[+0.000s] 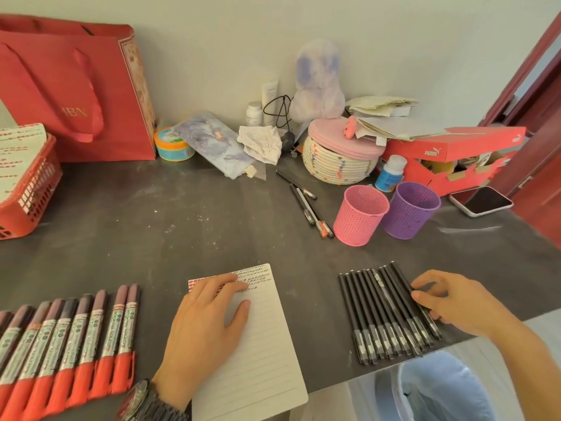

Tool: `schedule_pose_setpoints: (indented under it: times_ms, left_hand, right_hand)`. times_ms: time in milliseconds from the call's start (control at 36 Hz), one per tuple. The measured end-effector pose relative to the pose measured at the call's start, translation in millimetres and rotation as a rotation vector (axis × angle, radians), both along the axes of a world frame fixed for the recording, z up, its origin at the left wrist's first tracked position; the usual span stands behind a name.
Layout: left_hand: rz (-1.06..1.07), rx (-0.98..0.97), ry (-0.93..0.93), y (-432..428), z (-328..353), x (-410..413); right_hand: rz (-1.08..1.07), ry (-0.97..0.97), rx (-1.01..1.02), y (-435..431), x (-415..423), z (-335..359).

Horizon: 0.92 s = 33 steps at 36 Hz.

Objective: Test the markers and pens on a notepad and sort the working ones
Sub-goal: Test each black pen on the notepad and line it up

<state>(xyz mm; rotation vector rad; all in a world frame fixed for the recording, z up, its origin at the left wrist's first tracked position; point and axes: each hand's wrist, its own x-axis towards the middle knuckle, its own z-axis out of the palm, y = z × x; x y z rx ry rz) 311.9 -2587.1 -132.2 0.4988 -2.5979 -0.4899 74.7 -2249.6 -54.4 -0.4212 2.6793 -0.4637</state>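
A lined notepad (261, 354) lies at the table's front edge, with red and black test scribbles along its top. My left hand (206, 326) rests flat on it, fingers apart, holding nothing. A row of several red-capped markers (69, 344) lies to the left. To the right lies a row of several black pens (385, 311). My right hand (449, 302) touches the rightmost pens of that row, fingers curled over them; none is lifted. A pink mesh cup (359, 215) and a purple mesh cup (409, 209) stand behind, both looking empty.
Three loose pens (306, 205) lie left of the pink cup. Along the wall stand a red bag (76, 95), red basket (27, 189), woven basket (340, 159), Puma shoebox (452, 159) and a phone (481, 200). A lined bin (440, 390) sits below the table's front right.
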Motion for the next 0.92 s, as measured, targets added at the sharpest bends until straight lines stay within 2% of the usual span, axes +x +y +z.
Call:
schedule_pose_setpoints:
  times_ms: [333, 611, 694, 806, 917]
  left_hand:
    - [0.004, 0.027, -0.057, -1, 4, 2]
    - [0.007, 0.001, -0.006, -1, -2, 2]
    - [0.0, 0.005, 0.005, 0, -3, 1]
    - [0.008, 0.0, 0.001, 0, -6, 1]
    - [0.017, 0.005, 0.013, -1, -9, 1]
  right_hand:
    - [-0.007, -0.03, 0.01, -6, 5, -3]
    - [-0.024, -0.024, 0.043, -5, 11, -2]
    - [-0.046, 0.063, 0.04, -9, 17, 0]
    - [-0.059, 0.234, -0.09, -28, 30, 0]
    - [0.008, 0.273, -0.213, -65, 41, -5]
